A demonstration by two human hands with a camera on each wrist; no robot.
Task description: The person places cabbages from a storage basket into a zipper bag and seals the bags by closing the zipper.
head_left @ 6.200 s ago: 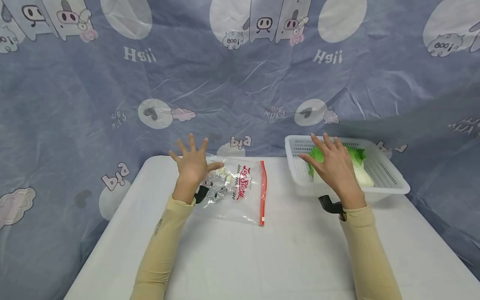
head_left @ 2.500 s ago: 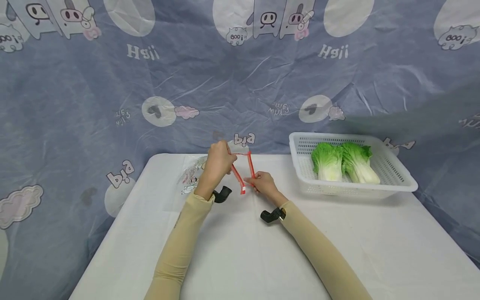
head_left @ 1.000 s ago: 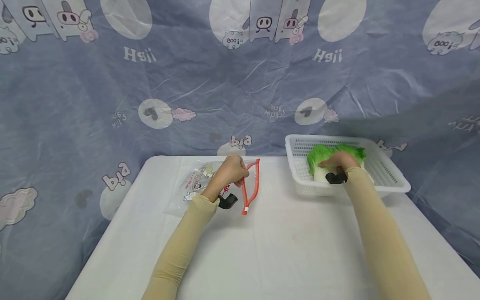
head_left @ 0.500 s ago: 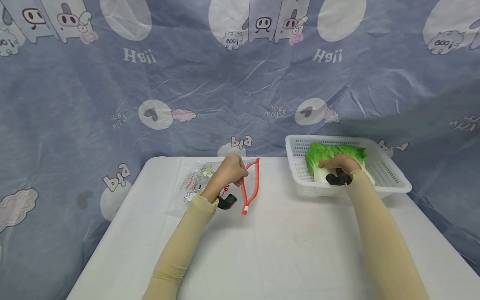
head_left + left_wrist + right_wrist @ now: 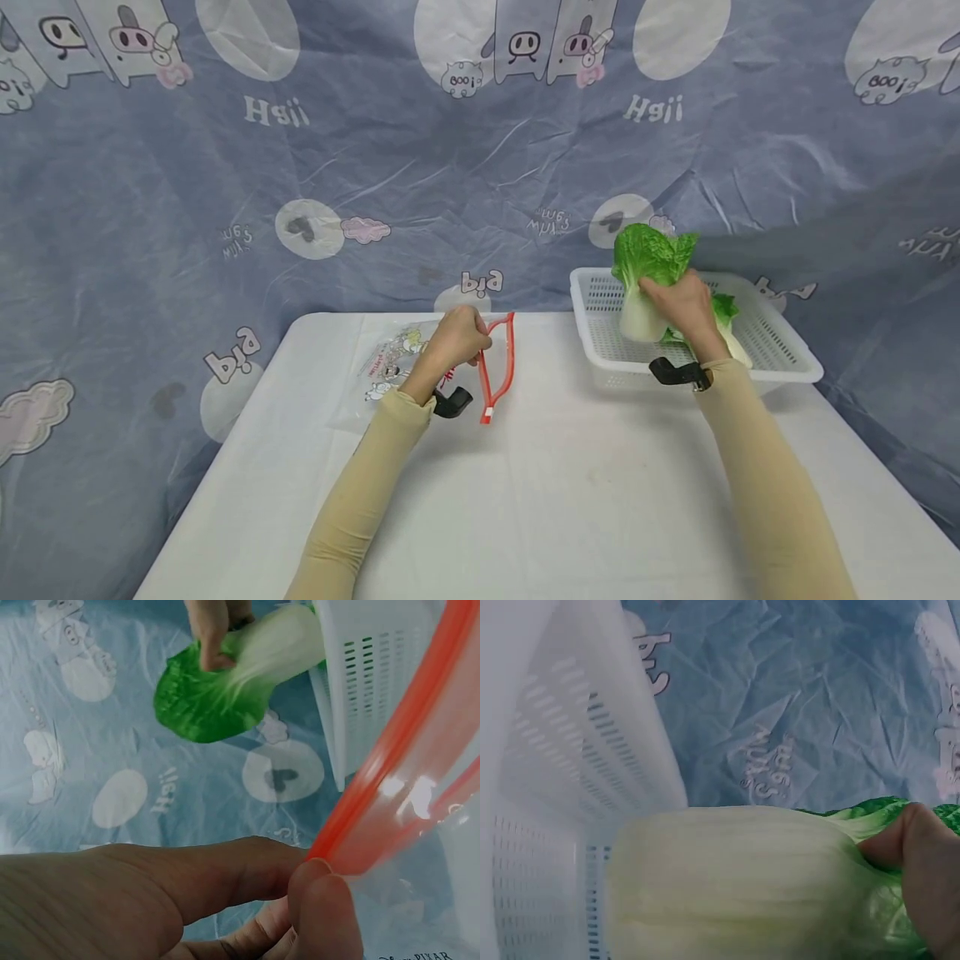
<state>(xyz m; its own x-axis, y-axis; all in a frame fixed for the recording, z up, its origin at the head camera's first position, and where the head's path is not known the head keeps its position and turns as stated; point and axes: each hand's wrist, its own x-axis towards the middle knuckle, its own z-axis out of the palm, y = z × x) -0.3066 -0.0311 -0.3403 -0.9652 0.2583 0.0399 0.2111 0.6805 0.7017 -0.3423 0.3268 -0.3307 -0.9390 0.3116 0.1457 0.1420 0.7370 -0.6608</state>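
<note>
My left hand [image 5: 457, 337] pinches the red zip edge [image 5: 390, 742] of a clear printed zip bag [image 5: 386, 371], whose mouth gapes toward the right. In the left wrist view, thumb and finger meet on that red strip. My right hand [image 5: 686, 308] grips a napa cabbage [image 5: 641, 312], green leaves up and white base down, raised above the white basket [image 5: 600, 362]. The right wrist view has its pale base [image 5: 727, 885] near the basket wall, with my thumb on the leafy part. A second cabbage [image 5: 735, 343] lies in the basket, partly hidden behind my right wrist.
A white-covered table [image 5: 570, 500] lies under the bag and basket. Behind it hangs a blue-grey printed cloth [image 5: 450, 167]. The basket stands at the table's back right, its rim nearest the bag on the left side.
My left hand first opened the bag with the right hand's help and now keeps hold of it. The right hand went into the basket, took one cabbage and lifted it upright.
</note>
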